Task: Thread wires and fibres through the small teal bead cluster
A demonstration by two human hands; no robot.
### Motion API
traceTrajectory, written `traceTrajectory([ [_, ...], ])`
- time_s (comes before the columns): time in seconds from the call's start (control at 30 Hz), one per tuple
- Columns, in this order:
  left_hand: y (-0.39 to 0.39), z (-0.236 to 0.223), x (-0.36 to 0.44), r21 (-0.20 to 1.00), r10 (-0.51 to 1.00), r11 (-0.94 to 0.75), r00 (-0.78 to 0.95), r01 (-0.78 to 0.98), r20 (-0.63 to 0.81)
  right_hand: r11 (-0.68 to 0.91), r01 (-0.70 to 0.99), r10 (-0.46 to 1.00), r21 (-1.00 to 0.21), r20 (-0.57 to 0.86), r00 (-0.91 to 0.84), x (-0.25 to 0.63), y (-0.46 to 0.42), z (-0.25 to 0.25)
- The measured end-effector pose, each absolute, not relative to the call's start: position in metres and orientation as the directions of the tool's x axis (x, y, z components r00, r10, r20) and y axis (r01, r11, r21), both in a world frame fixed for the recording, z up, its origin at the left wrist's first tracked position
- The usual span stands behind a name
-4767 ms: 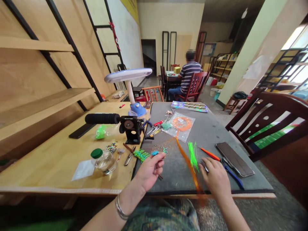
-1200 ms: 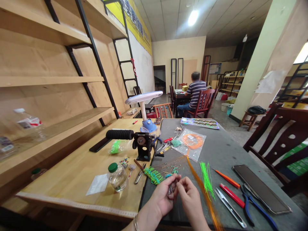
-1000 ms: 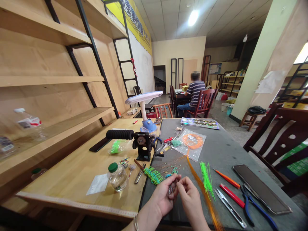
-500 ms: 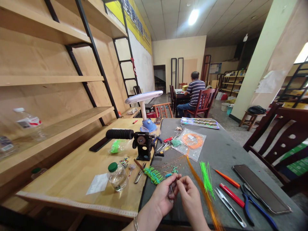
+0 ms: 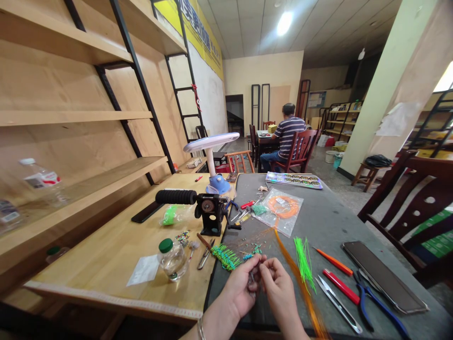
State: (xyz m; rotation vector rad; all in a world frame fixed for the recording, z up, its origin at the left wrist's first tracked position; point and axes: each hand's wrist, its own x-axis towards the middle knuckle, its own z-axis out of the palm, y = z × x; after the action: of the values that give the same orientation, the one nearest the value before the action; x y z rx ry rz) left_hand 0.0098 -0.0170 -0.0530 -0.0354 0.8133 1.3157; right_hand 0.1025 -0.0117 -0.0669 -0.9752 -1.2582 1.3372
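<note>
My left hand (image 5: 239, 289) and my right hand (image 5: 279, 289) meet over the grey mat (image 5: 325, 217), fingertips pinched together. A thin, dark metallic piece shows between the curled fingers of my left hand; its kind is unclear. Whatever my right fingertips pinch is too small to make out. Just beyond the hands lie small blue-green beads (image 5: 257, 248). To their left rests a row of green strands with blue beads (image 5: 226, 257). Orange fibres (image 5: 296, 269) run past my right hand, beside a bundle of bright green strands (image 5: 303, 259).
On the right lie an orange pointed tool (image 5: 334, 260), a red-handled tool (image 5: 341, 286), silver snips (image 5: 339, 304), blue-handled pliers (image 5: 375, 302) and a phone (image 5: 384, 274). Left stand a green-capped jar (image 5: 173, 264) and a black clamp device (image 5: 211, 215). A person (image 5: 288, 134) sits far back.
Since the earliest frame my right hand has left the green strands and joined my left hand. The view has tilted up. Over the last second my fingers shift only slightly.
</note>
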Motion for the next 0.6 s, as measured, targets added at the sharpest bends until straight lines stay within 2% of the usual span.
traceTrajectory([
  [0.33,-0.0191,-0.0518,0.0121,0.496,0.867,0.266,-0.021,-0.826,-0.499,0.078,-0.167,0.983,-0.983,0.104,-0.151,0.1001,-0.0108,-0.0714],
  [0.6,-0.0191,-0.0543,0.0134,0.535,0.879,0.212,-0.080,-0.818,-0.471,0.021,-0.234,0.983,-0.972,0.064,-0.174,0.0991,-0.0124,-0.0643],
])
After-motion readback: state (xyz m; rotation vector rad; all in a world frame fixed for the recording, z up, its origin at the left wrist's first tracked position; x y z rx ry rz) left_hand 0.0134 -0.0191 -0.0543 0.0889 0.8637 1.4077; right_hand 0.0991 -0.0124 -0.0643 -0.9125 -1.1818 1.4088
